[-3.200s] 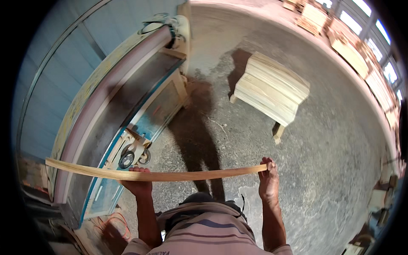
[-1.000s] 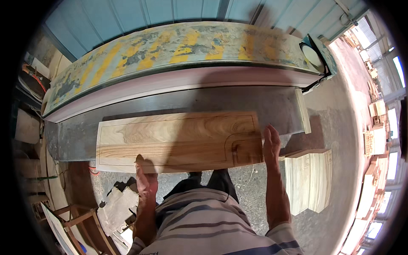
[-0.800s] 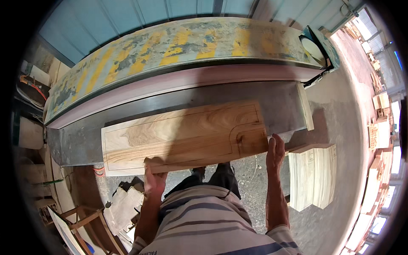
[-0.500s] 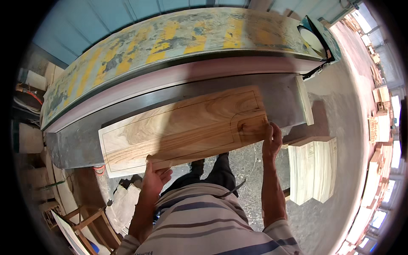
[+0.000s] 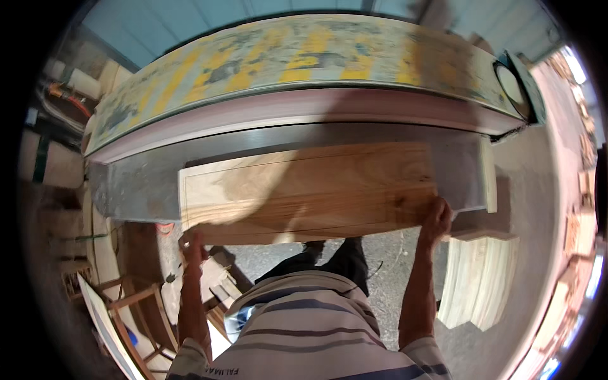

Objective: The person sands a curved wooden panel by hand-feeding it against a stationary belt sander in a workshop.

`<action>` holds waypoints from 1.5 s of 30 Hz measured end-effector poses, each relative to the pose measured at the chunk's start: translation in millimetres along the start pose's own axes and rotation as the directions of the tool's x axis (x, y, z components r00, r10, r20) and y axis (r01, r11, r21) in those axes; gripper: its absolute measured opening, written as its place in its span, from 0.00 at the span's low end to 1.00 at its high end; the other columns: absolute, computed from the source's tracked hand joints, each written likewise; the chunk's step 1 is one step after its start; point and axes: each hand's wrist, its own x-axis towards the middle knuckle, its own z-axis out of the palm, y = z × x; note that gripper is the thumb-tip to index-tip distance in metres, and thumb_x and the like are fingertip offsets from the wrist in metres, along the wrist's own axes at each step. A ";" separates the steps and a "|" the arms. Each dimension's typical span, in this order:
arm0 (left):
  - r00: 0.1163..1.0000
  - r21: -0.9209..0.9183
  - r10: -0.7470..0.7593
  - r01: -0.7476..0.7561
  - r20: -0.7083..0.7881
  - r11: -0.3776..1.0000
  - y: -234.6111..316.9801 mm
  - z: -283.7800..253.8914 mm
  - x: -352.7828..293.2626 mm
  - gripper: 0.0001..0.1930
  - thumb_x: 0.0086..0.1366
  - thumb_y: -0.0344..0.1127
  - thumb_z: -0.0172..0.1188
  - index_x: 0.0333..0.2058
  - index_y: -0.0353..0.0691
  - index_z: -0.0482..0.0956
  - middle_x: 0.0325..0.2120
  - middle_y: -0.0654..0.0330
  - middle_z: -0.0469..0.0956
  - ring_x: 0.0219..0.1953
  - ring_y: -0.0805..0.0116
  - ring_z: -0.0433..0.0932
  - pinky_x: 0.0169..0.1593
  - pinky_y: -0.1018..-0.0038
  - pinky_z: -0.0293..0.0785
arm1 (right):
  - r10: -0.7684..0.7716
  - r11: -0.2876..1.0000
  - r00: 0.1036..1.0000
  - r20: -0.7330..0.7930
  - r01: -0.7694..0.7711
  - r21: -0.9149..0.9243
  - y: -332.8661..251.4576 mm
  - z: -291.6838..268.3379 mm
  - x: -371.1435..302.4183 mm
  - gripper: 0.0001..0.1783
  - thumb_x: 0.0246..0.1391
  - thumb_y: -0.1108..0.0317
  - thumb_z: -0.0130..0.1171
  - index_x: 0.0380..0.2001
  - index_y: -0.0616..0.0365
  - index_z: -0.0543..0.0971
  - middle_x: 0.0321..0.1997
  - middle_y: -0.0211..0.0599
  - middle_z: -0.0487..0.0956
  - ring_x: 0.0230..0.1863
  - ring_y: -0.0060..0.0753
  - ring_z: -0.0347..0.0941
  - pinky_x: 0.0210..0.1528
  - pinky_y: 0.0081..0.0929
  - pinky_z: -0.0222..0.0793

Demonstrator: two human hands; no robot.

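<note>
A wide wooden board (image 5: 310,190) with thin outlines drawn on its face lies partly over the grey metal table (image 5: 136,183) of a long machine. Its near edge juts out toward my body. My left hand (image 5: 192,246) is closed round the near left corner of the board. At the opposite end, my right hand (image 5: 437,218) grips the near right corner. The fingers beneath the board are hidden. Behind the board runs a pinkish sanding belt (image 5: 297,109), upright along the table's back.
A worn yellow-striped machine cover (image 5: 304,57) stretches across the back, ending at a round roller (image 5: 510,83) on the right. Stacked pale boards (image 5: 478,278) stand at my right. A wooden frame (image 5: 142,304) leans at lower left, near cut scraps (image 5: 218,275).
My left hand has slid from the board's near edge out to its left corner. The board now lies more level and squarer to the belt. The view has shifted.
</note>
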 end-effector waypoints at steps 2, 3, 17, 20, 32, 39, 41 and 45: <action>0.999 0.033 0.023 -0.024 0.038 0.999 10.8 2.7 -1.4 0.29 0.54 0.50 0.64 0.47 0.42 0.62 0.14 0.65 0.67 0.10 0.78 0.64 0.11 0.80 0.61 | -0.018 1.000 0.999 -0.033 0.019 0.022 12.7 6.0 2.1 0.18 0.58 0.58 0.51 0.40 0.64 0.76 0.37 0.39 0.77 0.38 0.30 0.70 0.44 0.26 0.66; 1.000 0.063 0.005 -0.007 0.028 0.998 13.1 0.4 2.5 0.29 0.54 0.50 0.64 0.48 0.42 0.62 0.14 0.65 0.67 0.09 0.78 0.64 0.11 0.80 0.61 | -0.041 0.999 0.999 -0.032 0.041 -0.004 12.4 9.6 -0.2 0.19 0.59 0.57 0.51 0.40 0.64 0.76 0.38 0.40 0.76 0.39 0.30 0.70 0.44 0.26 0.65; 0.999 0.085 0.015 -0.019 0.046 0.996 77.6 43.6 7.2 0.39 0.51 0.45 0.66 0.56 0.37 0.56 0.13 0.63 0.66 0.10 0.76 0.63 0.12 0.78 0.57 | 0.027 0.999 1.000 -0.003 -0.027 -0.020 -20.1 38.5 30.3 0.26 0.58 0.49 0.50 0.43 0.64 0.75 0.40 0.42 0.76 0.41 0.33 0.70 0.46 0.29 0.66; 0.996 0.062 0.049 -0.053 0.078 0.997 99.9 54.4 4.4 0.37 0.50 0.46 0.66 0.55 0.39 0.58 0.13 0.63 0.67 0.10 0.76 0.62 0.12 0.79 0.56 | 0.036 0.999 0.999 -0.006 -0.036 0.026 -25.8 46.6 35.1 0.25 0.58 0.50 0.50 0.43 0.64 0.75 0.40 0.41 0.76 0.41 0.33 0.70 0.46 0.28 0.65; 0.999 0.037 0.001 -0.002 0.032 0.999 74.7 51.6 37.2 0.37 0.49 0.47 0.69 0.54 0.48 0.59 0.12 0.69 0.63 0.08 0.80 0.58 0.10 0.82 0.50 | 0.094 0.991 0.990 -0.110 -0.082 0.109 -17.1 67.4 38.4 0.20 0.57 0.54 0.52 0.39 0.62 0.77 0.37 0.37 0.77 0.39 0.29 0.69 0.46 0.27 0.64; 0.993 0.039 0.042 -0.046 0.112 0.998 78.0 15.0 79.9 0.31 0.52 0.46 0.66 0.51 0.47 0.62 0.12 0.68 0.64 0.07 0.80 0.58 0.09 0.84 0.49 | 0.154 0.987 0.985 -0.084 -0.149 0.056 -38.4 73.8 0.1 0.14 0.53 0.59 0.57 0.38 0.55 0.79 0.40 0.39 0.77 0.46 0.41 0.69 0.50 0.34 0.62; 0.993 -0.030 0.006 -0.003 0.114 1.000 77.8 0.3 96.9 0.30 0.52 0.46 0.66 0.51 0.49 0.63 0.12 0.68 0.63 0.09 0.81 0.58 0.10 0.85 0.50 | 0.111 0.993 0.991 -0.073 -0.108 0.044 -50.0 83.1 -19.1 0.13 0.52 0.61 0.57 0.38 0.55 0.79 0.41 0.38 0.77 0.47 0.41 0.68 0.51 0.34 0.62; 0.984 0.000 0.109 -0.110 0.138 0.994 31.0 -53.1 185.2 0.29 0.52 0.45 0.66 0.50 0.52 0.63 0.13 0.69 0.62 0.10 0.81 0.58 0.11 0.86 0.52 | 0.035 0.991 0.999 0.021 -0.038 0.127 -58.0 95.6 -49.9 0.12 0.51 0.62 0.58 0.37 0.56 0.78 0.45 0.36 0.77 0.49 0.42 0.67 0.54 0.36 0.59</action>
